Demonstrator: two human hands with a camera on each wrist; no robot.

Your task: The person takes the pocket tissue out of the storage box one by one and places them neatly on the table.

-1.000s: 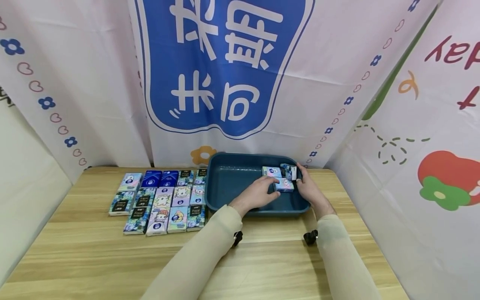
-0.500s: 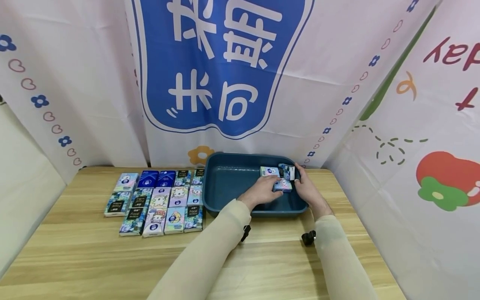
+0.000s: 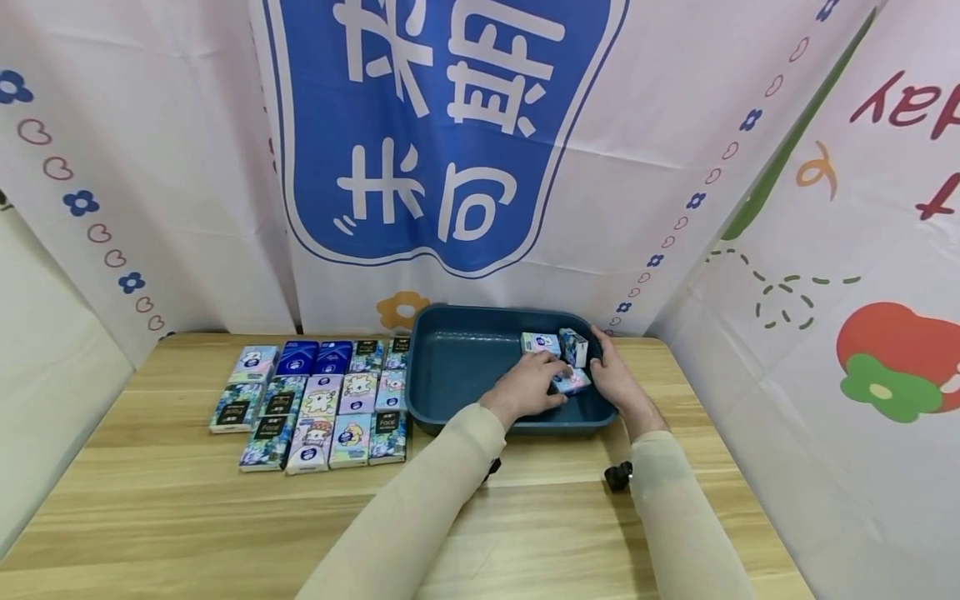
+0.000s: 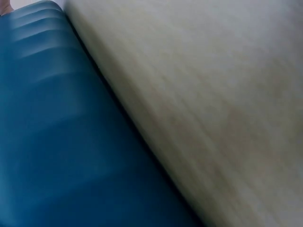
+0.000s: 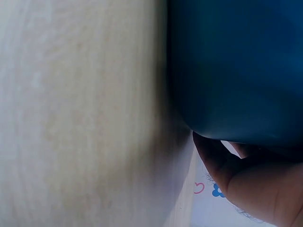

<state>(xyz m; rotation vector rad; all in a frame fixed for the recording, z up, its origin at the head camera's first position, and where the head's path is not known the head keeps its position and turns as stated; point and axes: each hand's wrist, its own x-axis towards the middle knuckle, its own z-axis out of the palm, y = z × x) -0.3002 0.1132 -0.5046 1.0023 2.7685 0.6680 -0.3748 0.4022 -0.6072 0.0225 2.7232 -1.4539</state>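
Inside the dark blue plastic bin, at its right end, lie several small tissue packs. My left hand reaches over the front wall and pinches a pink-and-blue tissue pack between fingers and thumb. Behind it lies a pale pastel tissue pack; a dark floral tissue pack stands tilted close to the right wall. My right hand grips that wall, thumb over the rim and fingers outside. The left wrist view has only the bin's outer wall and table; the right wrist view catches fingers against the bin.
Left of the bin, several tissue packs lie in close rows, floral, cartoon and plain blue, reaching nearly to its wall. The wooden table extends in front. A printed curtain hangs right behind the bin.
The pink-and-blue tissue pack has turned slightly under my left hand, which has shifted a little right. The dark floral pack now stands at a different angle. My right hand keeps its place.
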